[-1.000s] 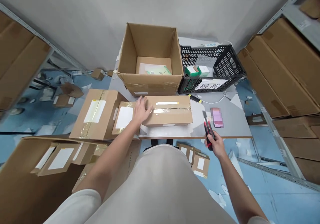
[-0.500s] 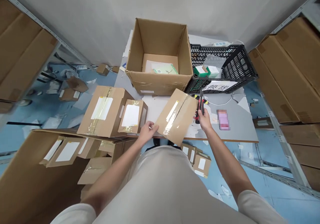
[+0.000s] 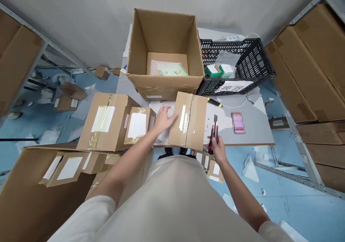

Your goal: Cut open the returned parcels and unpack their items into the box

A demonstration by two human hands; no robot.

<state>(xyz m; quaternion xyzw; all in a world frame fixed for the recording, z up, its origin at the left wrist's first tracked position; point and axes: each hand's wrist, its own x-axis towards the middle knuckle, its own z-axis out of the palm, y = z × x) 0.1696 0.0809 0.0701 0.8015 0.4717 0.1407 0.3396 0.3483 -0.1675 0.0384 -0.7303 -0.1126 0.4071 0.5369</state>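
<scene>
A taped cardboard box (image 3: 198,123) with a label strip lies at the front middle of the table, its tape seam running front to back. My left hand (image 3: 163,120) is at its left side, fingers stretched and apart, the thumb by the box's edge; I cannot tell whether it touches. My right hand (image 3: 219,149) is closed around a red and black utility knife (image 3: 214,132), just right of the box, the knife's tip pointing away from me. Behind the box, a yellow and black cutter (image 3: 215,102) lies on the table.
A large open carton (image 3: 165,85) with a green and white packet (image 3: 174,70) inside stands behind. Right of it is a black crate (image 3: 239,85) with small green and white boxes. Two labelled boxes (image 3: 104,127) (image 3: 137,125) stand left. A pink item (image 3: 238,123) lies right.
The box has turned straighter and now lies flatter before me. My left hand has opened and moved up along its left side. My right hand has drawn the knife nearer to me.
</scene>
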